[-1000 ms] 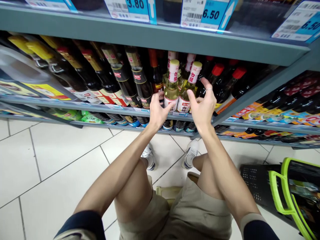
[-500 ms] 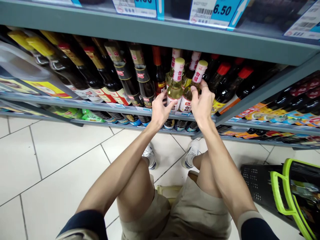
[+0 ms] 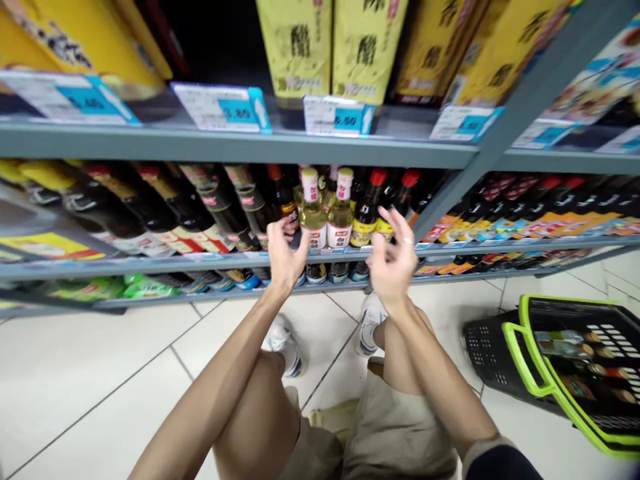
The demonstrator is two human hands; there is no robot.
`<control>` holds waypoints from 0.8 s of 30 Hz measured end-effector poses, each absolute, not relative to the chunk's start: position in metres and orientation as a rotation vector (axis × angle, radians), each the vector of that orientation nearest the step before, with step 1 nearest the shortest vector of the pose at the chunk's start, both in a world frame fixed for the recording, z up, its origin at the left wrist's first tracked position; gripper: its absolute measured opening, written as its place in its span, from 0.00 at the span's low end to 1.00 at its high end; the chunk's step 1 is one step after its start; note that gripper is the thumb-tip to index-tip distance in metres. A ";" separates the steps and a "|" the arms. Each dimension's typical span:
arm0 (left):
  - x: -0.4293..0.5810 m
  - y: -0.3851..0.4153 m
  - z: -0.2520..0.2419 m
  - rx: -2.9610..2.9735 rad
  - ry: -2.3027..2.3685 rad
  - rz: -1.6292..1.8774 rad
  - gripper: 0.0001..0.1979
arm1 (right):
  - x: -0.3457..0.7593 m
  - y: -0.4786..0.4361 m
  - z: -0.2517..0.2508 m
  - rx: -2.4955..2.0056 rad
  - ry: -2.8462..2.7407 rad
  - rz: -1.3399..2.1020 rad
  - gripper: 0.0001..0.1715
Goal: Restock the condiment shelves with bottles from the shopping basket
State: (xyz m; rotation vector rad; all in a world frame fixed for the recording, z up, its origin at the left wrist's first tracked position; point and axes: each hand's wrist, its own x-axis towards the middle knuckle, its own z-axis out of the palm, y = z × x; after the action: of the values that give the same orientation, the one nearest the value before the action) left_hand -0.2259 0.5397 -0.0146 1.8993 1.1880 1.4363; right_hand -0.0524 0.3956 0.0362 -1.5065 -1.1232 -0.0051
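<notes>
Two clear bottles of pale yellow vinegar, a left one (image 3: 313, 213) and a right one (image 3: 341, 215), stand side by side at the front of the lower shelf (image 3: 220, 261). Both have white necks with red print and white-and-red labels. My left hand (image 3: 286, 253) is held just in front of the shelf, left of the vinegar, fingers apart and holding nothing. My right hand (image 3: 394, 257) is off the bottles too, fingers loosely spread, in front of dark red-capped bottles (image 3: 369, 210) with yellow labels.
Dark sauce bottles (image 3: 173, 207) line the shelf on the left. Above, a shelf edge with price tags (image 3: 339, 117) carries yellow cartons (image 3: 367, 50). A black basket with a green rim and handle (image 3: 530, 363) stands at the right on the tiled floor, bottles inside.
Both hands have let go of the two vinegar bottles and drawn apart, back from the shelf. The view has tilted up, showing more of the upper shelf.
</notes>
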 end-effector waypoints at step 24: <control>-0.249 0.513 -0.011 1.779 1.045 0.911 0.14 | 0.244 -0.004 -0.144 -2.996 -0.315 -0.012 0.63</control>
State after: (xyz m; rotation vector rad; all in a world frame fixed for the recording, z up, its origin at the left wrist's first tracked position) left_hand -0.2488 0.5134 -0.0115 1.7789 1.0448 0.9114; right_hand 0.2441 -0.0040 -0.1444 -2.9961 -0.3152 -0.0117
